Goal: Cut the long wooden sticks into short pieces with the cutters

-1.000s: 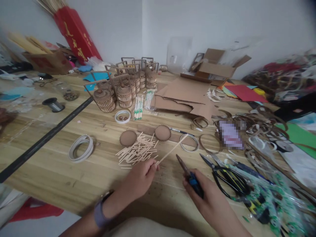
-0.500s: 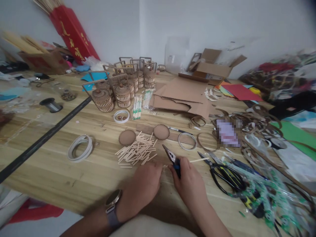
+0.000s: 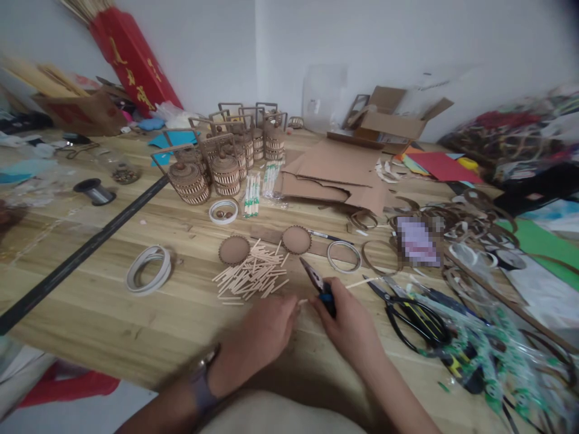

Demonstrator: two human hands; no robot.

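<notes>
My right hand (image 3: 346, 316) is wrapped round a pair of pliers (image 3: 313, 276) with dark jaws and blue-black handles, the jaws pointing up and left. From the far side of that hand a thin pale wooden stick (image 3: 362, 282) sticks out to the right. My left hand (image 3: 265, 325) is closed, fingertips pinching a short pale stick end (image 3: 303, 301) between the two hands. Whether both bits belong to one stick is hidden by my fingers. Just beyond the left hand lies a pile of short cut sticks (image 3: 253, 271). Two round cardboard discs with notched rims (image 3: 234, 249) lie beside the pile.
Black-handled scissors (image 3: 414, 319) lie right of my right hand, among green-printed wrappers (image 3: 493, 355). White tape rings (image 3: 148, 270) are at left. Several small handled baskets (image 3: 225, 172) stand at the back, beside torn cardboard (image 3: 335, 166). Brown strip coils (image 3: 470, 223) lie at right.
The pliers and my right hand have shifted slightly, and the stick's right end now tilts higher. My left wrist has turned a little. The pile and discs are unchanged.
</notes>
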